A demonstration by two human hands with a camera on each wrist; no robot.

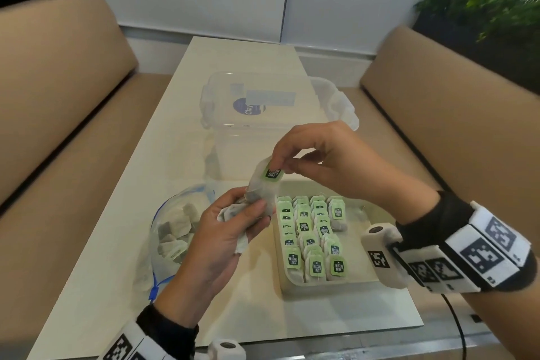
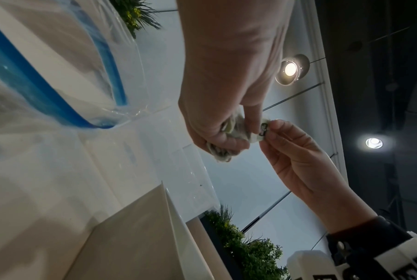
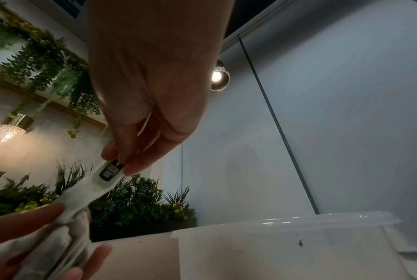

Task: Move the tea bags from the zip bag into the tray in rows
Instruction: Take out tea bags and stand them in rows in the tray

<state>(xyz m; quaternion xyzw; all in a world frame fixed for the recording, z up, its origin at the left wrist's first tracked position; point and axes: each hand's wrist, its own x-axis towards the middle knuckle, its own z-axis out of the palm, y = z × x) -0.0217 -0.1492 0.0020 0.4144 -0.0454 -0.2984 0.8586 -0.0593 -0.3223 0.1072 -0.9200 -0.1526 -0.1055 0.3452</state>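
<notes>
My left hand (image 1: pixel 233 222) grips a bunch of white tea bags (image 1: pixel 233 210) above the table, between the zip bag and the tray. My right hand (image 1: pixel 280 165) pinches the green tag (image 1: pixel 273 173) of the topmost tea bag (image 1: pixel 261 184), which still sits in the left hand's bunch. The clear zip bag (image 1: pixel 172 231) with a blue seal lies open at the left and holds several tea bags. The white tray (image 1: pixel 359 283) at the right holds three long rows of green-tagged tea bags (image 1: pixel 309 237) and one bag in a fourth row. In the right wrist view the tag (image 3: pixel 110 170) shows between thumb and finger.
A clear plastic storage box (image 1: pixel 263 108) with its lid stands behind the hands on the white table (image 1: pixel 163 155). Tan benches (image 1: pixel 58 114) flank the table. Planters (image 1: pixel 491 9) sit behind the benches. A black cable (image 1: pixel 458 327) runs past the table's front right corner.
</notes>
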